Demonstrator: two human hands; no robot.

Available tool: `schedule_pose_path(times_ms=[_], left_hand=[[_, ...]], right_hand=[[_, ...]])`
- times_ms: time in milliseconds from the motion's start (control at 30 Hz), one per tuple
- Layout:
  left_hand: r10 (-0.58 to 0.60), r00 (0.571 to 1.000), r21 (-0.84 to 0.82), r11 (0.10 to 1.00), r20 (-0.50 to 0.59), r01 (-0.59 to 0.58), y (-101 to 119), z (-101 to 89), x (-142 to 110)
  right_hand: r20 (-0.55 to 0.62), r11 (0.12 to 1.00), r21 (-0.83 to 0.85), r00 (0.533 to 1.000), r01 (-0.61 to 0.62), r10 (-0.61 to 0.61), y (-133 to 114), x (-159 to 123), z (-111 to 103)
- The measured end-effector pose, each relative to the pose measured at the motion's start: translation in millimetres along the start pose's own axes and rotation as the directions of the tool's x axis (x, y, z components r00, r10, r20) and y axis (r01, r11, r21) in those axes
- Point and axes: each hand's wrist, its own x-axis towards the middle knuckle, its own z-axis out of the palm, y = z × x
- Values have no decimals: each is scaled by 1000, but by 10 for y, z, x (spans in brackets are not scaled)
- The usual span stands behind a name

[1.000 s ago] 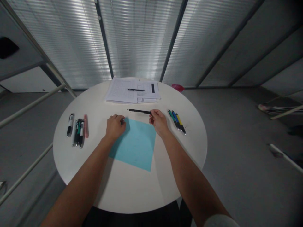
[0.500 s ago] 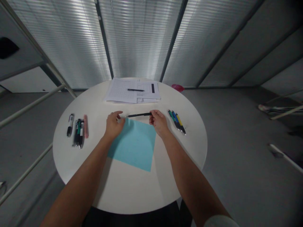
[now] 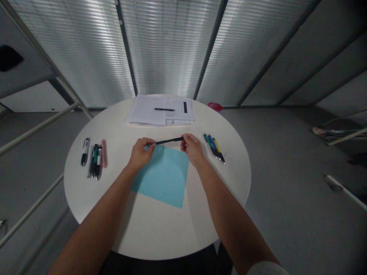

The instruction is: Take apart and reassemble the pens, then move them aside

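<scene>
A black pen (image 3: 169, 141) spans the gap between my two hands, close above the far edge of a light blue sheet of paper (image 3: 163, 175). My left hand (image 3: 142, 152) pinches its tip end between thumb and fingers. At the other end, my right hand (image 3: 191, 148) grips the pen with the fingers curled. The blue sheet lies flat and a little turned on the white round table (image 3: 163, 236). My left hand partly covers the sheet's far left corner.
Left on the table lie a white-and-black pen (image 3: 85, 152), several pens in a bunch (image 3: 96, 162) and a pink stick-like item (image 3: 104, 153). Green, blue and yellow pens (image 3: 214, 148) lie right. Behind are stacked papers (image 3: 149, 110) with a black pen (image 3: 164, 109) on top.
My left hand has closed its thumb and fingers on the pen's tip end, which was free before. The right hand stays nearly still, holding the other end.
</scene>
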Motion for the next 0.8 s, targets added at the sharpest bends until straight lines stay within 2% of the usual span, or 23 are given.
schedule_pose_path(times_ms=[433, 633, 800], left_hand=[[-183, 983, -120, 976, 7, 183, 55, -10, 24], [-172, 985, -134, 975, 36, 175, 34, 4, 25], [-193, 980, -168, 969, -50, 183, -14, 29, 34]], right_hand=[[7, 1000, 14, 1000, 3, -3, 12, 5, -12], [-9, 1000, -1, 1000, -7, 7, 6, 5, -1], [-5, 1000, 3, 1000, -8, 8, 2, 2, -4]])
